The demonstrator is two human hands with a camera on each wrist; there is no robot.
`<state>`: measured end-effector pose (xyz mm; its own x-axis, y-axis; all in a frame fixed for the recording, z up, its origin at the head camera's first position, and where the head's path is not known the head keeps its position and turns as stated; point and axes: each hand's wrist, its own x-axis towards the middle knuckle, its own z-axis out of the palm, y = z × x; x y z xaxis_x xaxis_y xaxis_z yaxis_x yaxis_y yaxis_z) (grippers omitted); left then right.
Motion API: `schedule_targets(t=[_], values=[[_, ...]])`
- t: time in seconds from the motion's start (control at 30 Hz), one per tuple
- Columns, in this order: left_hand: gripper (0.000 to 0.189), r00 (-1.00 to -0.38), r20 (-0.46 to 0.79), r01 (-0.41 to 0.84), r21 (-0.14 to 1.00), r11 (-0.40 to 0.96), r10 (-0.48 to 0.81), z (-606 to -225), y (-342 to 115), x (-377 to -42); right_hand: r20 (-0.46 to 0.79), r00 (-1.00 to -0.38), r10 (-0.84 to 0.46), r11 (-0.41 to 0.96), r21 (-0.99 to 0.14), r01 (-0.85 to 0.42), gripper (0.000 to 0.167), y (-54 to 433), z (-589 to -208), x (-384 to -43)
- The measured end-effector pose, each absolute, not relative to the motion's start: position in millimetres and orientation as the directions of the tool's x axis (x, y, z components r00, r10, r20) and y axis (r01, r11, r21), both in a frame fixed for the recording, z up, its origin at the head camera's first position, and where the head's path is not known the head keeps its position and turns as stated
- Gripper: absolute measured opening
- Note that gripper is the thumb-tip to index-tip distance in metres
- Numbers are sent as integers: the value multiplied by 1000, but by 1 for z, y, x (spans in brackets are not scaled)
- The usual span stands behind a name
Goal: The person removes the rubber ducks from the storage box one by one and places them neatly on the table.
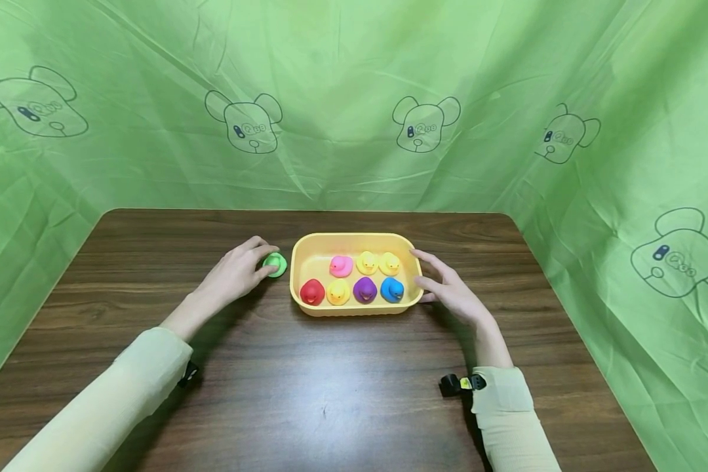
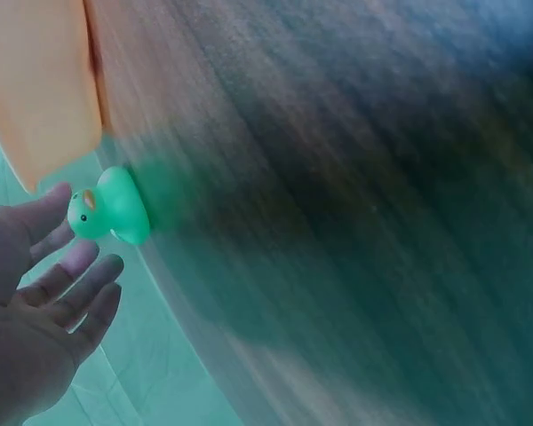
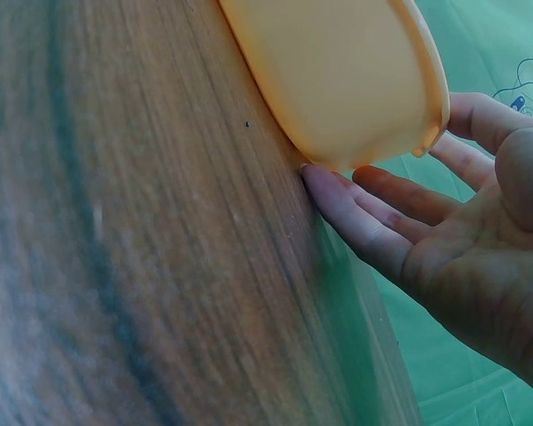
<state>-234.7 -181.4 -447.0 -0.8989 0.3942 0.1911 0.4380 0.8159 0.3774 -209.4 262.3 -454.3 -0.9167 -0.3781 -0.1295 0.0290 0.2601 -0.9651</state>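
Note:
My left hand [image 1: 236,265] is at the left end of a yellow plastic basket [image 1: 354,311]. Its thumb and fingertips pinch a green rubber duck [image 1: 276,265] by the head; in the left wrist view the duck [image 2: 120,209] sits on the tabletop with its orange beak toward the thumb. At the basket's right end, my right hand [image 1: 451,292] rests spread fingers against the wall and rim. The right wrist view shows these fingers [image 3: 364,226] loosely bent along the basket's outside [image 3: 346,80]. Inside the basket are a pink duck [image 1: 341,266] and several others.
Front row in the basket: red [image 1: 312,292], yellow [image 1: 338,292], purple [image 1: 365,290] and blue [image 1: 392,290] ducks. Two yellow ducks [image 1: 367,263] sit behind, right of the pink one. The dark wooden table [image 1: 324,387] is bordered by green cloth [image 1: 330,151] with printed bear heads.

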Motion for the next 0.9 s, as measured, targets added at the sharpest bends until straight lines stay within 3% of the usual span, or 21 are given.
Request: schedule_targets(t=[0.43,0.9], values=[[37,-875,314,472,381,795,369,-434,-162,-236,-133,-914,-382,264,-964,30,62,263,-454,-210],[33,-800,356,596,383,706,483,-429,-114,-244,-135,-916,-377,274,-961,29,62,262,-452,-209]])
